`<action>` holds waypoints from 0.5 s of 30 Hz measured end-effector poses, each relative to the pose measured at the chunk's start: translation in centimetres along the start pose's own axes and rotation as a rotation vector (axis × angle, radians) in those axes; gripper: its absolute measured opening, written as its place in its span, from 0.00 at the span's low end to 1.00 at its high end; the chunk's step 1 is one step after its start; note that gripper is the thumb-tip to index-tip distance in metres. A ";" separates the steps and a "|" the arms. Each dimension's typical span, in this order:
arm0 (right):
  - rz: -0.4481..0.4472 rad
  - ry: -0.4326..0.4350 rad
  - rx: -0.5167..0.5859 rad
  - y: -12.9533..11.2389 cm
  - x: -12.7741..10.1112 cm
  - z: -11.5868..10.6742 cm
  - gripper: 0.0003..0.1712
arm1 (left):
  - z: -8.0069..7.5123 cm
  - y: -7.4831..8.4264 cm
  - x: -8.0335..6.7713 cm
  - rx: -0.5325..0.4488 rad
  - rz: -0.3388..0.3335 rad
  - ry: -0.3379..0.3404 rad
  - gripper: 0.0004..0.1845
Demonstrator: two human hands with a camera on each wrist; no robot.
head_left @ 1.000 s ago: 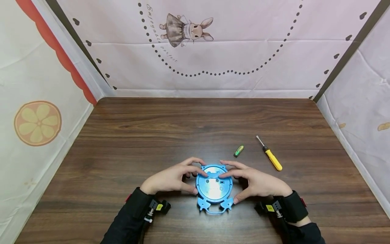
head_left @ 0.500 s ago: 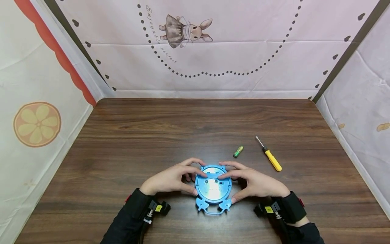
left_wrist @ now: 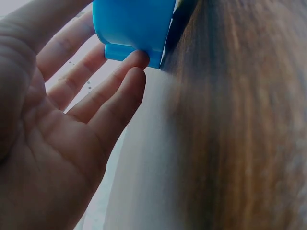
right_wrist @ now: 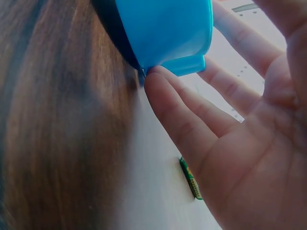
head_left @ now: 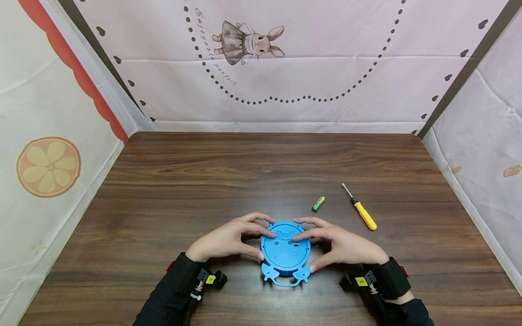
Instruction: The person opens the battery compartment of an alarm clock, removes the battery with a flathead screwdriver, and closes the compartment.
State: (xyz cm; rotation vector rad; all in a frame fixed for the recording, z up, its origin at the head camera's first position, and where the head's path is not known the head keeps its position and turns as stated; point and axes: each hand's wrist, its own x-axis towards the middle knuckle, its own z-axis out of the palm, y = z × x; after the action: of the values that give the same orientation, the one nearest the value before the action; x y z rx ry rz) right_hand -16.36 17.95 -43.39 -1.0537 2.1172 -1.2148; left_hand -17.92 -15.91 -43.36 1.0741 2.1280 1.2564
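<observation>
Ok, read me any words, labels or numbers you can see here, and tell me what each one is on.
"Enjoyable perfect", roughly, in small script: on the backdrop cloth beside the rabbit drawing; partly blurred.
Green battery: label too small to read.
Blue toy, screwdriver: no readable text.

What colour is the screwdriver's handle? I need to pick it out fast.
Yellow; the screwdriver shows best in the head view.

Blue toy (left_wrist: 134, 26) cut off by top edge in both wrist views, table (left_wrist: 230, 124) blurred there. Battery (right_wrist: 191, 179) partly hidden behind right hand (right_wrist: 240, 143); its label unreadable. Both forearms cropped at bottom of head view.
</observation>
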 end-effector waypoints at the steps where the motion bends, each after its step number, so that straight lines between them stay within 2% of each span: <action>1: -0.002 0.000 0.008 0.0 0.0 0.0 0.34 | 0.0 0.0 0.0 -0.007 0.001 -0.001 0.25; 7: -0.036 -0.011 0.156 0.3 -0.1 -0.1 0.33 | -0.2 0.2 -0.1 -0.051 -0.034 0.018 0.23; 15: -0.065 -0.037 0.389 -0.1 0.4 0.4 0.29 | -0.6 0.5 -0.2 -0.097 -0.007 0.088 0.17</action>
State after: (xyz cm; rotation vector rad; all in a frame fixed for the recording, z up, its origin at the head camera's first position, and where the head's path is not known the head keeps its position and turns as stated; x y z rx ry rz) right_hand -16.25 17.41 -43.49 -0.9625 1.7329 -1.5462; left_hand -18.02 -16.30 -42.61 0.9863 2.1083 1.4123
